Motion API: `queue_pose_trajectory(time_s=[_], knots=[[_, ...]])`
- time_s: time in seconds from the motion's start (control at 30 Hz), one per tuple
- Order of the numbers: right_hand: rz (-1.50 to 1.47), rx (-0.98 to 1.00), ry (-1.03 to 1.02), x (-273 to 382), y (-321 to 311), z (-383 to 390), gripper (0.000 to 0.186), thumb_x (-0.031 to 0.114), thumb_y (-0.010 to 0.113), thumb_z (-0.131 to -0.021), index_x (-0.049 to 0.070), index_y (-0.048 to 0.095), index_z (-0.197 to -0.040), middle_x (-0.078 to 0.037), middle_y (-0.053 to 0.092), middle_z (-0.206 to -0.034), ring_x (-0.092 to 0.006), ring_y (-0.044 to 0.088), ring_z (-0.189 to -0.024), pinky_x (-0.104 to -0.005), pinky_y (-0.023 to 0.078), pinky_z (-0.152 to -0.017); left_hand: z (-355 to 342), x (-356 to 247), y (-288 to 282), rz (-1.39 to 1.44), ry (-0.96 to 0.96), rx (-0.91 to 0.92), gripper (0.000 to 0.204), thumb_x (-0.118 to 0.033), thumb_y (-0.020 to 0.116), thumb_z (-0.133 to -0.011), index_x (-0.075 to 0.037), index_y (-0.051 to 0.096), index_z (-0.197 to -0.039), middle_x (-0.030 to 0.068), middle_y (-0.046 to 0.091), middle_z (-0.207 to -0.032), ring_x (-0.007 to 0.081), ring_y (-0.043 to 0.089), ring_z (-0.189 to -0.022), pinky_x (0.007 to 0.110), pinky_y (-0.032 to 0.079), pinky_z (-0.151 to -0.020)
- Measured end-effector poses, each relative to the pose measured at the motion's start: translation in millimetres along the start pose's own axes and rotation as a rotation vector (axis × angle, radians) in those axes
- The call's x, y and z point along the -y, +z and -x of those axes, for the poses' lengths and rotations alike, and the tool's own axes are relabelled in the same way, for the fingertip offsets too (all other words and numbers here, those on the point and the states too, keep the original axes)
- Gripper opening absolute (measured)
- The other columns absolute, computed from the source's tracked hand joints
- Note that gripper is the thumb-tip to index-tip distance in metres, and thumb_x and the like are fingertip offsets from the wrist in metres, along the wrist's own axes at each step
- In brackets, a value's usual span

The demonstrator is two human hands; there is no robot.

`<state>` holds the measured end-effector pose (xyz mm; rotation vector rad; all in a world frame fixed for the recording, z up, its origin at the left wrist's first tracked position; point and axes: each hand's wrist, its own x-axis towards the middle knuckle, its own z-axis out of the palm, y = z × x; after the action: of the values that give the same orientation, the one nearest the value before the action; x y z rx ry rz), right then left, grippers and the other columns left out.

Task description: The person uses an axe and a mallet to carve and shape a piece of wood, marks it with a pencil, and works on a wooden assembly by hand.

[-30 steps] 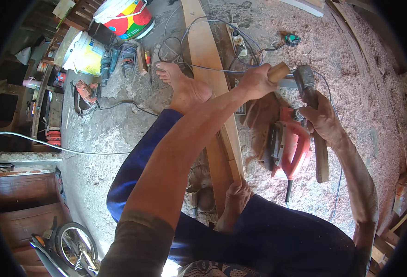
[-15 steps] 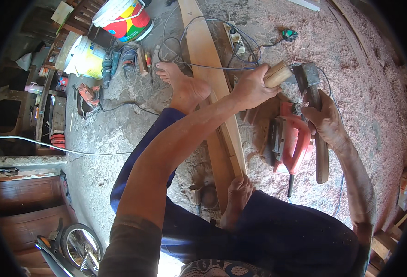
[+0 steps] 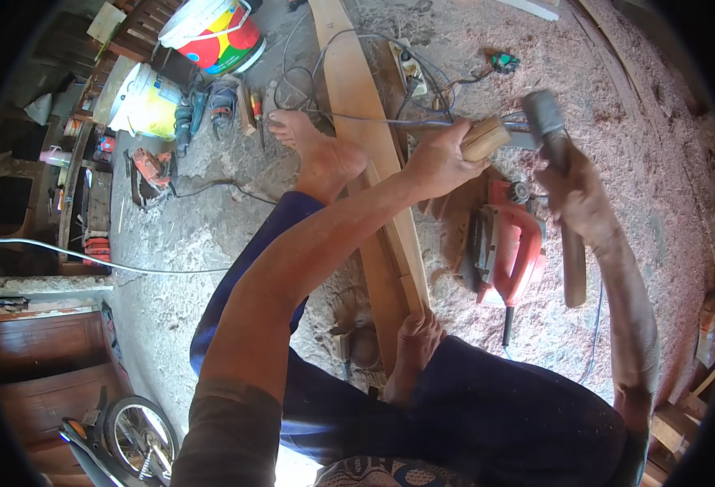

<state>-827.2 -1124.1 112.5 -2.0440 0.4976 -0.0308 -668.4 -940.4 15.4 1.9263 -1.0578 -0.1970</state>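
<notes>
Dusty floor [image 3: 657, 162] under both grips, left hand [image 3: 442, 165] clutching wooden block [image 3: 485, 141], right hand [image 3: 578, 199] clasping hammer [image 3: 545, 118]: I fear misaimed swings bruising the left.

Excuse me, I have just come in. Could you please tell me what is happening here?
A person's left hand grips a short wooden piece. The right hand holds a hammer by its handle, with the head near that piece but apart from it. A red power tool rests unheld, and a long plank passes beneath the left forearm.
</notes>
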Motion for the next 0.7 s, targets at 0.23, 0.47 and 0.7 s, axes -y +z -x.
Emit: queue_pose_trajectory(time_s=[0.23, 0.47, 0.7], knots=[[0.155, 0.044, -0.099, -35.4, 17.2, 4.1, 0.022, 0.013, 0.059, -0.087, -0.001, 0.053, -0.103, -0.005, 0.055, -0.070, -0.0138, 0.055, -0.058, -0.0334, 0.046, -0.048, -5.9, 4.1, 17.0, -0.026, -0.042, 0.084, 0.047, -0.028, 0.085, -0.078, -0.001, 0.056, -0.102, 0.0219, 0.066, -0.091, 0.0374, 0.068, -0.085, 0.043, 0.052, -0.075], [-0.297, 0.003, 0.068, -24.0, 22.9, 34.6, 0.022, 0.012, 0.064, -0.088, 0.001, 0.054, -0.103, 0.000, 0.054, -0.068, -0.0078, 0.050, -0.047, -0.0256, 0.040, -0.041, -7.8, 4.1, 8.2, 0.007, -0.058, 0.006, 0.048, -0.029, 0.085, -0.079, -0.001, 0.056, -0.105, 0.0199, 0.067, -0.093, 0.0319, 0.069, -0.088, 0.041, 0.052, -0.078], [-0.374, 0.007, 0.096, -32.9, 23.1, 46.3, 0.021, 0.010, 0.064, -0.089, 0.001, 0.054, -0.105, -0.001, 0.057, -0.069, -0.0074, 0.052, -0.048, -0.0250, 0.041, -0.041, 8.8, -21.0, 6.1, -0.003, -0.013, 0.052, 0.050, -0.030, 0.085, -0.080, -0.001, 0.056, -0.110, 0.0199, 0.068, -0.096, 0.0321, 0.070, -0.090, 0.041, 0.053, -0.079]])
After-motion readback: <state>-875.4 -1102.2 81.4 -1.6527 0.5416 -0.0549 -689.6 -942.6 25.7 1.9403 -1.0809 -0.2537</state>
